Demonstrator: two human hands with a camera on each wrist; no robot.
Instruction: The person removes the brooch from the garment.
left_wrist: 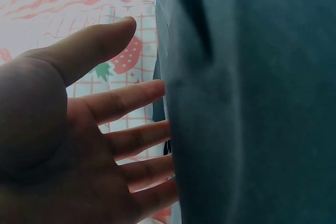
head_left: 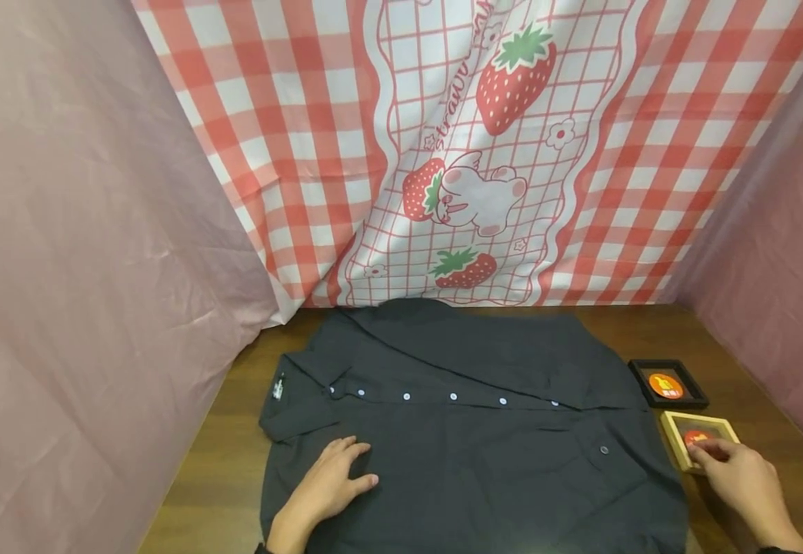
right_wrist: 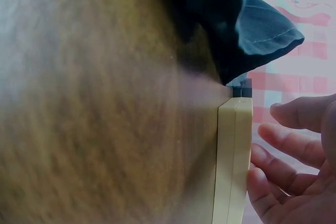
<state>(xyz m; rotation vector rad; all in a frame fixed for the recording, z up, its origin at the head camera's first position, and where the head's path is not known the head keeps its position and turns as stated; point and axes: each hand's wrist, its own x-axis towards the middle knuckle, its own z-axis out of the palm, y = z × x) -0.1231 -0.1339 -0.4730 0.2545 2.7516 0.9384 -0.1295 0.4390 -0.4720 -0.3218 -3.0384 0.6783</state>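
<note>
A dark button-up shirt (head_left: 512,454) lies spread on the wooden table, its collar to the left and a row of light buttons across it. My left hand (head_left: 328,481) rests over the shirt near the collar, fingers spread; in the left wrist view the fingertips of that hand (left_wrist: 94,124) meet the dark cloth. At the right, my right hand (head_left: 748,477) is at a light yellow square frame (head_left: 724,428) with a red round sticker inside. In the right wrist view, loosely bent fingers of the right hand (right_wrist: 294,171) touch or nearly touch the frame's face (right_wrist: 233,156), gripping nothing.
A black square frame (head_left: 694,396) with an orange round sticker lies just behind the yellow one, close to the shirt's hem. Pink cloth (head_left: 97,269) hangs at both sides, and a red checked strawberry cloth (head_left: 311,146) hangs at the back. Wooden tabletop (head_left: 201,462) shows at the left.
</note>
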